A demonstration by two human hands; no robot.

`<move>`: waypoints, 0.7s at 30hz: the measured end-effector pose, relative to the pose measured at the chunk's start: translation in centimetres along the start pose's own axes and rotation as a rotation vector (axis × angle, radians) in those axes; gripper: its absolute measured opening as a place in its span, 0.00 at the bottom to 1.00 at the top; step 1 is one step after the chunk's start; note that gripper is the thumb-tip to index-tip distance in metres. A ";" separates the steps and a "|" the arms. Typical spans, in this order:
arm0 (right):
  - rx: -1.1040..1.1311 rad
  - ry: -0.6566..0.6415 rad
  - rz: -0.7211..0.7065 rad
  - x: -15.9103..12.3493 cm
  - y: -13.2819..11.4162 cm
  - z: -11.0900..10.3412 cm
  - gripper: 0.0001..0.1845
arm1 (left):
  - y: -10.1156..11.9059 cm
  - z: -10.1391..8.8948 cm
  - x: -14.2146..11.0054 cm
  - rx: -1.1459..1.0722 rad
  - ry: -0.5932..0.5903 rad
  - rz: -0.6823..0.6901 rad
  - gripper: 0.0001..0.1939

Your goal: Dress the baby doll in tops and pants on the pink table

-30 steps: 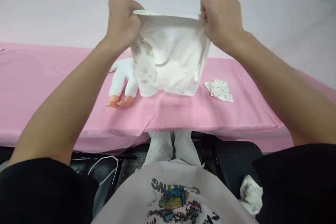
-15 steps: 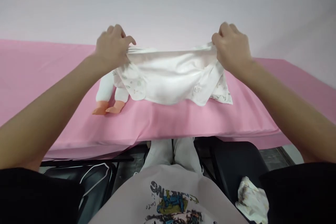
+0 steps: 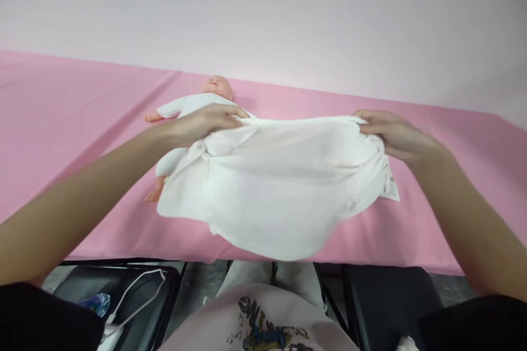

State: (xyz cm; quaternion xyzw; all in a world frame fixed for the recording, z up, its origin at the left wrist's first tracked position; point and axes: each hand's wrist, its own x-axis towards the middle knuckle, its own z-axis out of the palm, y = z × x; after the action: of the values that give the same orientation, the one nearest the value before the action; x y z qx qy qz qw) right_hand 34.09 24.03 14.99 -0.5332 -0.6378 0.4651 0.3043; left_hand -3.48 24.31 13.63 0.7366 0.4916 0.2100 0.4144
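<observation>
A white baby garment with small snap-like fasteners hangs stretched between my two hands over the table. My left hand pinches its upper edge on the left. On the right, my right hand grips the same edge, thumb and fingers pressed together. Behind the left part of the cloth lies a baby doll in white clothing, its head toward the wall; the garment and my left arm cover much of its body. A printed white cloth corner shows below my right hand; whether it belongs to the garment I cannot tell.
Pink cloth covers the long table, which stands against a pale wall. Two black chairs flank my legs. On the left chair are a white cable and a blue, shiny item; the right chair holds something whitish.
Both hands have come down and nearer to me with the garment, which now spreads lower toward the table's front edge. The doll's head and arm have come into view.
</observation>
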 end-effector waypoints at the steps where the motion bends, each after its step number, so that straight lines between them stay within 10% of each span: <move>1: 0.053 -0.049 0.061 1.6 1.2 0.7 0.11 | -0.7 0.5 1.0 0.117 -0.018 0.009 0.20; 12: 0.239 -0.228 0.322 14.9 11.9 1.2 0.13 | -8.5 2.3 13.5 1.034 -0.094 -0.119 0.20; 21: 0.186 -0.089 0.288 19.7 15.4 -0.5 0.13 | -9.1 -2.7 16.0 0.677 -0.155 -0.159 0.24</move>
State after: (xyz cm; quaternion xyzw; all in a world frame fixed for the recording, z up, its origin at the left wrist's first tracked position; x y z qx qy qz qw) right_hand 35.79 43.14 -1.12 -0.5677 -0.5219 0.5838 0.2541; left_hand -3.57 41.37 6.20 0.8053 0.5561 -0.0543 0.1982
